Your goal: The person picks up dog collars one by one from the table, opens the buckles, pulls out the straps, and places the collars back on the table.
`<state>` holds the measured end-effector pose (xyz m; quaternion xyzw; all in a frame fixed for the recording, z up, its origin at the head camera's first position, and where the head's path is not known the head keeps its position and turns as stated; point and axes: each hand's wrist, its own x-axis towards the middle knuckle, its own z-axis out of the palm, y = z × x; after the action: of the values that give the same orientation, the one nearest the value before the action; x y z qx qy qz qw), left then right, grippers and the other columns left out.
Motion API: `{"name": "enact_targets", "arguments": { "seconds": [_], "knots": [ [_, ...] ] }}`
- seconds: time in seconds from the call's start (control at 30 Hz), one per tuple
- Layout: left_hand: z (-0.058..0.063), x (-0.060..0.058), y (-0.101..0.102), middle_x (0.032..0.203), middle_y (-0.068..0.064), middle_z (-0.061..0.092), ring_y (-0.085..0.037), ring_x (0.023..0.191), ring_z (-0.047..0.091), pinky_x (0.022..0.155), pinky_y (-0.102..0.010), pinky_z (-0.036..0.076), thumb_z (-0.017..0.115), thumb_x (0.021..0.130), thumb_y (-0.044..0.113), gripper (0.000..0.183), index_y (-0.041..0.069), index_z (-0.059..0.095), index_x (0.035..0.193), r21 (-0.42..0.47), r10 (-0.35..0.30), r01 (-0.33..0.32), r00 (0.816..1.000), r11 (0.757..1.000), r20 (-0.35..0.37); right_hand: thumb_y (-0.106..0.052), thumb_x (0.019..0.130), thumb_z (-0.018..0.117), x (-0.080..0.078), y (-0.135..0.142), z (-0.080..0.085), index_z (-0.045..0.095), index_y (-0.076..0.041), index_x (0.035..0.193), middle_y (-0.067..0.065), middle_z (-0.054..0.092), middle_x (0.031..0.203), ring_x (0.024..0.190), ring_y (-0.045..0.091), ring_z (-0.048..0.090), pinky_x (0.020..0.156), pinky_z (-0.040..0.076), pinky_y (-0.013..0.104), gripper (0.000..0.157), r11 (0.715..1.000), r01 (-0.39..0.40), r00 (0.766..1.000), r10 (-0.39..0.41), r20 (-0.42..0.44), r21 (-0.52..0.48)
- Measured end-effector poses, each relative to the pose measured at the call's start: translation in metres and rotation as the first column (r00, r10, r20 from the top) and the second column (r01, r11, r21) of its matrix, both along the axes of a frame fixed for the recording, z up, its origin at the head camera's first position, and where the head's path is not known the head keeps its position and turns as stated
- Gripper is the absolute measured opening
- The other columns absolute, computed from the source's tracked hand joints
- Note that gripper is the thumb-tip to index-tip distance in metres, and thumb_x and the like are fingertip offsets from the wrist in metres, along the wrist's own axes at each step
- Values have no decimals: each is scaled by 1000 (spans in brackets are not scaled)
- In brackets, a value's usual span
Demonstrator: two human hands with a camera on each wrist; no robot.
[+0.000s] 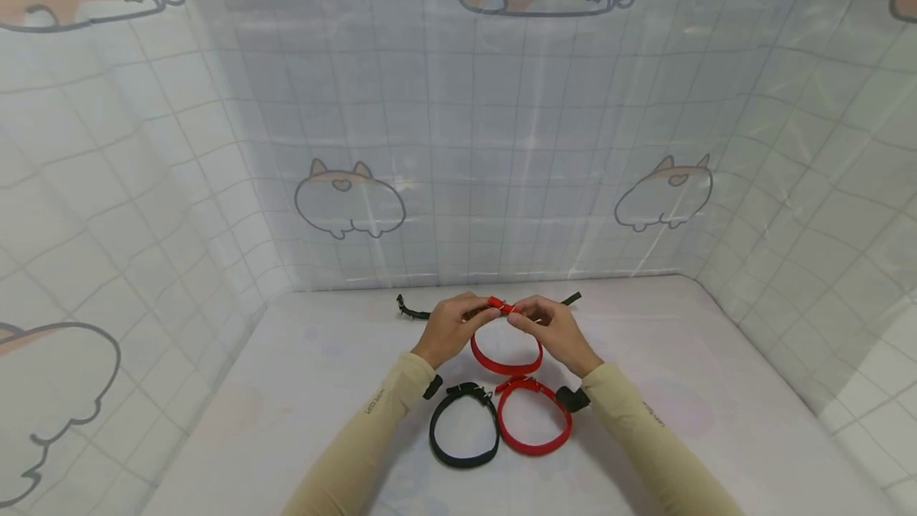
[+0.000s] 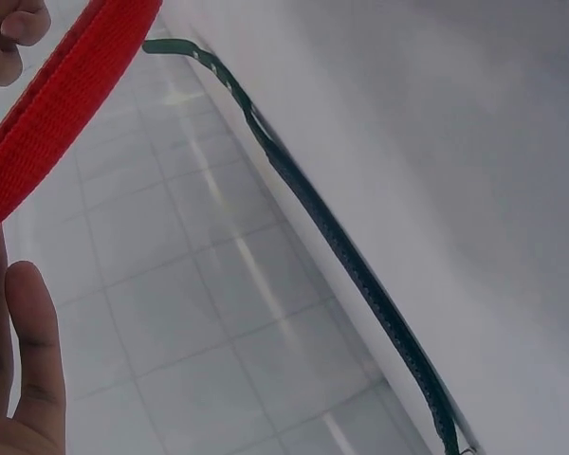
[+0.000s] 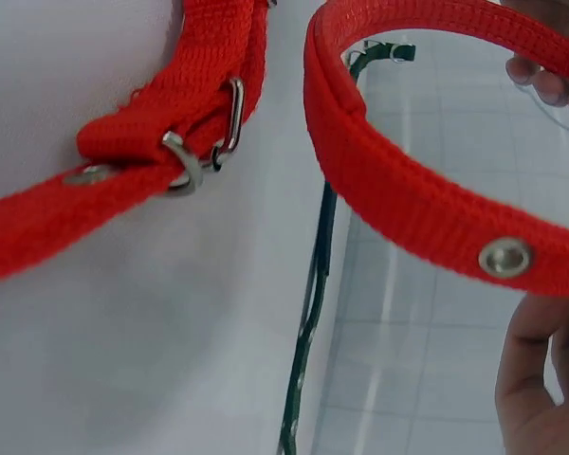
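Both hands hold a red pet collar (image 1: pixel 501 367), formed into a loop, above the table. My left hand (image 1: pixel 453 326) pinches it left of the buckle, my right hand (image 1: pixel 557 331) just right of it. A metal eyelet (image 3: pixel 505 257) shows on the held collar in the right wrist view. Nearer me on the table, a second red collar (image 1: pixel 536 449) lies buckled in a ring beside a dark collar (image 1: pixel 464 462), also ringed. Behind the hands a dark green collar (image 2: pixel 327 227) lies stretched out, its middle hidden by the hands in the head view.
The white table (image 1: pixel 301 388) carries the collars. Its back edge meets a grid-patterned curtain (image 1: pixel 501 134) with cartoon dogs, and similar sheets rise on the left and right.
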<state>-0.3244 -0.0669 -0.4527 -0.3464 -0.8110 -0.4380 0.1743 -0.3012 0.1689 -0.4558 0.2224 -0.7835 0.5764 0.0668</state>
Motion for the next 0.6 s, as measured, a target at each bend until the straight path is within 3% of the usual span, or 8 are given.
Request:
{"name": "enact_targets", "arguments": {
  "seconds": [0.23,0.47,0.6],
  "knots": [
    [-1,1,-4,98,16,69,-6,78,60,68,-26,54,67,97,39,29,24,76,121,4,21,-21,1000,1000,-3,-25,100,68,2,6,-2,70,-14,123,11,68,100,87,31,62,73,50,35,26,998,-55,998,54,21,12],
    [-4,4,-1,97,17,69,-2,81,62,71,-25,56,68,97,38,29,24,76,120,4,11,-11,1000,1000,-10,-28,97,72,12,-3,7,72,-14,117,7,72,100,96,38,64,83,53,46,24,1000,9,1000,-10,26,9],
    [-5,5,0,96,16,69,-2,81,63,71,-25,56,68,97,38,28,24,76,120,7,6,-6,1000,1000,-25,-32,95,74,10,-2,3,73,-17,115,9,72,100,95,36,64,80,53,43,24,1000,12,1000,-12,15,-2]
  ]
}}
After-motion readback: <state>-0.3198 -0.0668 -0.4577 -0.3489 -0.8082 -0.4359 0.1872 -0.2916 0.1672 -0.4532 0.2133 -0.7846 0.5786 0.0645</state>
